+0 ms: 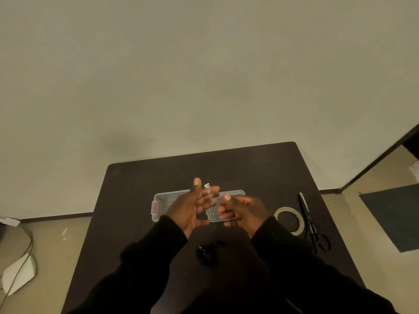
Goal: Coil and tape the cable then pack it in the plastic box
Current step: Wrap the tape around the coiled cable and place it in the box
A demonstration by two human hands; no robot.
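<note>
Left to right across the dark worktop (260, 168): one clear plastic box (162, 201) with a red latch sits open left of centre, toward the far edge, and its one lid (215, 215) lies just beside it, partly behind the fingers. Above them, the left hand (188, 207) is spread, fingers fanned, and a short clear strip of tape (207, 186) seems to stick to its fingertips; the right hand (242, 211) is half curled, thumb up, and whether it pinches the strip's other end I cannot tell. The one black cable (207, 253), already coiled, lies loose on the worktop below both hands, toward the near edge, about midway between the wrists, so either hand drops to it equally. Further right, one tape roll (289, 219) lies flat, and one pair of scissors (310, 223) points toward the far edge, near the right edge.
</note>
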